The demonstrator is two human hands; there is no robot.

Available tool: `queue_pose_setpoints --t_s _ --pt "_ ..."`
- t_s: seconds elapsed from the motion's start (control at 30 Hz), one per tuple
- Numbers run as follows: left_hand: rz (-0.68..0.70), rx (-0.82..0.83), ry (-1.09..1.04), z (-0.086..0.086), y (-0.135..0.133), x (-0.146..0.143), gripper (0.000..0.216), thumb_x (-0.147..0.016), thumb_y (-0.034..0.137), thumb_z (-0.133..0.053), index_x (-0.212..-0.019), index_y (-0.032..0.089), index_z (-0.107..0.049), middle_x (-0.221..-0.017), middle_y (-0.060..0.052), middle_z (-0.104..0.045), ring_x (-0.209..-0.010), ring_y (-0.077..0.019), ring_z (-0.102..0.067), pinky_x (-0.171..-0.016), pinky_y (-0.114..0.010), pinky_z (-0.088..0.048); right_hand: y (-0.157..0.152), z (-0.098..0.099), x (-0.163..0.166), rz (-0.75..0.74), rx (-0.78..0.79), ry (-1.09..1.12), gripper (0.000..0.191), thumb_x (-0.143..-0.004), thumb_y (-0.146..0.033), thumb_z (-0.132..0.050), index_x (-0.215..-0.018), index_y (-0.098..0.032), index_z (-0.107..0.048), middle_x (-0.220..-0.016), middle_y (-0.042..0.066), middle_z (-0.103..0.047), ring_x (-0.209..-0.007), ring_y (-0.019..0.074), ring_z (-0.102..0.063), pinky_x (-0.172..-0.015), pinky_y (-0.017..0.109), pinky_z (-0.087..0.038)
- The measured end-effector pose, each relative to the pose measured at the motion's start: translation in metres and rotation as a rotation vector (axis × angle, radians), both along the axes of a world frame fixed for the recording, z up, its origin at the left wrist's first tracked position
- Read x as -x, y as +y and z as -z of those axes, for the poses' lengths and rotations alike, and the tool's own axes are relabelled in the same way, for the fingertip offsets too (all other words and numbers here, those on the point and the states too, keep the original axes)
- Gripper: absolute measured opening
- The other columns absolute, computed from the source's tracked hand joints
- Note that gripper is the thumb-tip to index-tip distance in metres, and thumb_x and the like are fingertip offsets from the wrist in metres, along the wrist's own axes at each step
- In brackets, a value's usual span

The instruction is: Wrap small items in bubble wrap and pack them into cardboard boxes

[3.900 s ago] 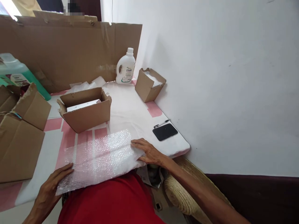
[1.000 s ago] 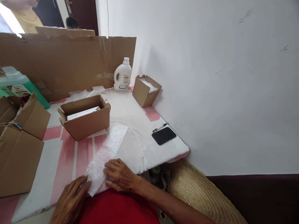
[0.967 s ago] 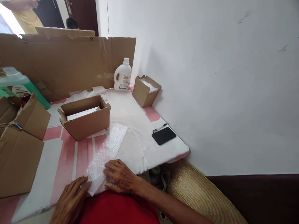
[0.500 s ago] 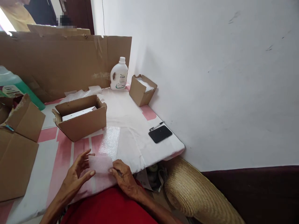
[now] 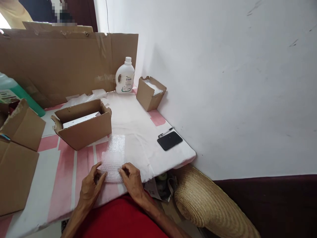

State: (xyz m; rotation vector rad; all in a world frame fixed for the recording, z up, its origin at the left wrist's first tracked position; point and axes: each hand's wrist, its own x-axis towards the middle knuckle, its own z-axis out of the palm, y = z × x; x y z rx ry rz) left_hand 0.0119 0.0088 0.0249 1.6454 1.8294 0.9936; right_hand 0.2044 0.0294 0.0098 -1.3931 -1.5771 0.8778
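The right grip (image 5: 132, 178) pinches bubble wrap (image 5: 112, 167). The left grip (image 5: 90, 185), opposite, touches it; whether it holds, I cannot tell.

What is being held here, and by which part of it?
Bubble wrap: the left grip has its left edge, the right grip its right edge.

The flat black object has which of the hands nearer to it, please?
Right. The right hand is below-left of the flat black object; the left hand is farther left.
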Motion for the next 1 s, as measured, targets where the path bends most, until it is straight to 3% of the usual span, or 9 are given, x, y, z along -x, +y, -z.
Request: queue_pose_setpoints --t_s 0.13,0.23,0.33,0.4,0.47,0.63,0.77,0.9,1.0 --pt "0.009 -0.061 0.094 0.008 0.002 -0.004 0.054 -0.091 0.054 -0.055 -0.132 0.021 -0.056 -0.081 0.0 -0.068 -0.063 -0.0158 -0.067 -0.061 -0.028 -0.055 0.0 0.005 0.004 0.039 -0.095 -0.09 0.012 -0.085 -0.014 -0.057 -0.075 -0.022 -0.053 -0.077 0.0 -0.057 -0.069 0.0166 -0.056 -0.065 0.028 -0.046" --pt "0.017 -0.177 0.204 0.011 0.002 -0.005 0.053 -0.094 0.05 -0.053 -0.137 0.019 -0.051 -0.096 -0.006 -0.071 -0.07 -0.0173 -0.069 -0.065 -0.031 -0.058 0.0 0.01 0.006 0.071 -0.121 -0.126 0.012 -0.081 -0.01 -0.055 -0.084 -0.022 -0.053 -0.084 0.002 -0.058 -0.075 0.0193 -0.059 -0.069 0.031 -0.051" --pt "0.04 -0.362 0.375 0.006 -0.004 -0.004 0.051 -0.096 0.04 -0.055 -0.141 0.017 -0.048 -0.119 -0.015 -0.067 -0.095 -0.0232 -0.069 -0.082 -0.039 -0.058 0.0 0.011 0.007 0.1 -0.138 -0.171 0.026 -0.08 -0.009 -0.055 -0.103 -0.021 -0.053 -0.095 0.005 -0.059 -0.085 0.0221 -0.063 -0.074 0.035 -0.055" --pt "0.128 -0.455 0.488 0.0 -0.011 0.0 0.049 -0.094 0.034 -0.06 -0.14 0.019 -0.05 -0.129 -0.017 -0.063 -0.114 -0.0269 -0.064 -0.094 -0.041 -0.053 -0.001 0.009 0.005 0.084 -0.157 -0.224 0.032 -0.083 -0.008 -0.054 -0.112 -0.02 -0.051 -0.1 0.007 -0.059 -0.087 0.0227 -0.063 -0.075 0.036 -0.057" --pt "0.273 -0.5 0.571 -0.002 -0.016 0.005 0.044 -0.092 0.028 -0.063 -0.135 0.022 -0.056 -0.132 -0.015 -0.064 -0.12 -0.0265 -0.062 -0.099 -0.039 -0.049 -0.002 0.005 0.0 0.029 -0.199 -0.291 0.032 -0.087 -0.009 -0.053 -0.117 -0.02 -0.052 -0.104 0.008 -0.059 -0.089 0.023 -0.064 -0.077 0.036 -0.058" --pt "0.488 -0.501 0.693 0.011 -0.013 0.018 0.046 -0.092 0.009 -0.045 -0.132 0.026 -0.062 -0.127 -0.008 -0.07 -0.122 -0.0218 -0.062 -0.1 -0.036 -0.044 0.013 -0.001 -0.022 -0.212 -0.418 -0.438 0.043 -0.087 -0.005 -0.05 -0.128 -0.017 -0.057 -0.132 0.015 -0.059 -0.121 0.0276 -0.055 -0.101 0.043 -0.051" --pt "0.56 -0.467 0.71 0.016 -0.004 0.022 0.05 -0.09 0.007 -0.043 -0.131 0.026 -0.064 -0.123 -0.008 -0.073 -0.114 -0.0216 -0.066 -0.101 -0.038 -0.045 0.04 0.004 -0.043 -0.482 -0.464 -0.598 0.055 -0.084 0.0 -0.049 -0.136 -0.017 -0.057 -0.146 0.011 -0.056 -0.14 0.0285 -0.042 -0.11 0.045 -0.044" --pt "0.553 -0.441 0.549 -0.004 -0.004 0.012 0.04 -0.093 0.009 -0.046 -0.125 0.024 -0.066 -0.106 -0.006 -0.076 -0.095 -0.0181 -0.07 -0.09 -0.033 -0.05 0.05 -0.004 -0.056 -0.597 -0.408 -0.55 0.042 -0.091 -0.01 -0.056 -0.133 -0.017 -0.06 -0.141 0.01 -0.061 -0.135 0.0271 -0.048 -0.11 0.044 -0.043" --pt "0.455 -0.395 0.322 -0.028 -0.004 0.003 0.028 -0.095 0.019 -0.054 -0.12 0.022 -0.067 -0.093 -0.004 -0.075 -0.083 -0.0156 -0.069 -0.081 -0.028 -0.052 0.04 -0.013 -0.058 -0.623 -0.341 -0.395 0.026 -0.09 -0.018 -0.064 -0.116 -0.019 -0.066 -0.122 0.007 -0.07 -0.121 0.0257 -0.056 -0.104 0.042 -0.046"
